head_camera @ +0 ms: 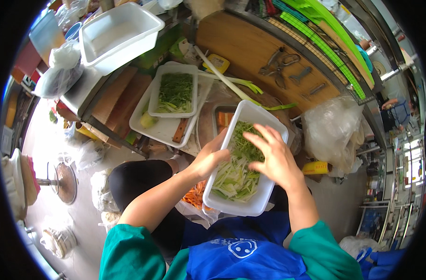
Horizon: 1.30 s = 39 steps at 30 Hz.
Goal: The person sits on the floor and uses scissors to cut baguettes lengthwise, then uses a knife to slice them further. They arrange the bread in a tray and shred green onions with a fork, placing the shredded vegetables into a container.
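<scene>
A white plastic tub tilts over my lap. Chopped green leaves fill its far half, and pale green sliced stalks fill the near half. My left hand grips the tub's left wall, thumb at the rim and fingers hidden underneath. Over the leaves, at the right side, my right hand has its fingers spread and holds nothing; whether the fingertips touch the leaves I cannot tell. Below the tub, shredded orange vegetable, probably carrot, sits in a clear plastic bag, partly hidden.
Ahead, a white tray carries a smaller tub of greens and a knife with a wooden handle. Long leeks lie behind a metal pan. A large white bin stands upper left. Scissors lie on a wooden board.
</scene>
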### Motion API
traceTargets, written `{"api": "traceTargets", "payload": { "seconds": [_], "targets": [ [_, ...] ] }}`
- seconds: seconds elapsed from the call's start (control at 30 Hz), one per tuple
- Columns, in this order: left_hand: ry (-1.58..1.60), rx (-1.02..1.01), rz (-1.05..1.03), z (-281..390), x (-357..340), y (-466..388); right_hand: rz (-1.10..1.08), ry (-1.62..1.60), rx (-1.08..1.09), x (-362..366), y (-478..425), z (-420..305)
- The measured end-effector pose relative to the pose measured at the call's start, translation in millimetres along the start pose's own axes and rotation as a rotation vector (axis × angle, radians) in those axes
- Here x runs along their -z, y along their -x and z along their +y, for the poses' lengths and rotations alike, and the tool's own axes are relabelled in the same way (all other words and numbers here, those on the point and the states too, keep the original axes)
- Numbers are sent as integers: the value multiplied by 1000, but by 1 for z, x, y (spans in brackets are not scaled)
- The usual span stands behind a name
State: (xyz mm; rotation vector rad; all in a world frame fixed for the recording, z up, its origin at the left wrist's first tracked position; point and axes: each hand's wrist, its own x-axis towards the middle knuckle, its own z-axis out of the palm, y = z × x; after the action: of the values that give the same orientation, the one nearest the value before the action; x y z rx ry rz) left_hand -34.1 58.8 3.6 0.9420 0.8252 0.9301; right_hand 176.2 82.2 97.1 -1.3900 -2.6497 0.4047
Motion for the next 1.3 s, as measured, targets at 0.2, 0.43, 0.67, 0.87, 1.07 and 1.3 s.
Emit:
{"api": "traceTargets", "payload": {
  "seconds": [0.2, 0.43, 0.67, 0.87, 1.07, 1.3],
  "targets": [
    [12, 61, 1, 7, 0, -3, -147, 64, 317, -55, 34, -37],
    [12, 37, 34, -1, 5, -8, -79, -89, 225, -66, 40, -6],
    [66, 21, 86, 13, 4, 1, -144, -290, 108, -8, 48, -16],
    [230, 75, 62, 12, 2, 3, -123, 91, 212, -39, 55, -16],
    [139, 27, 42, 13, 3, 5, -195, -350, 79, -30, 52, -23],
    [71, 9, 26, 10, 3, 7, -53, -132, -15, -7, 22, 7]
  ]
}}
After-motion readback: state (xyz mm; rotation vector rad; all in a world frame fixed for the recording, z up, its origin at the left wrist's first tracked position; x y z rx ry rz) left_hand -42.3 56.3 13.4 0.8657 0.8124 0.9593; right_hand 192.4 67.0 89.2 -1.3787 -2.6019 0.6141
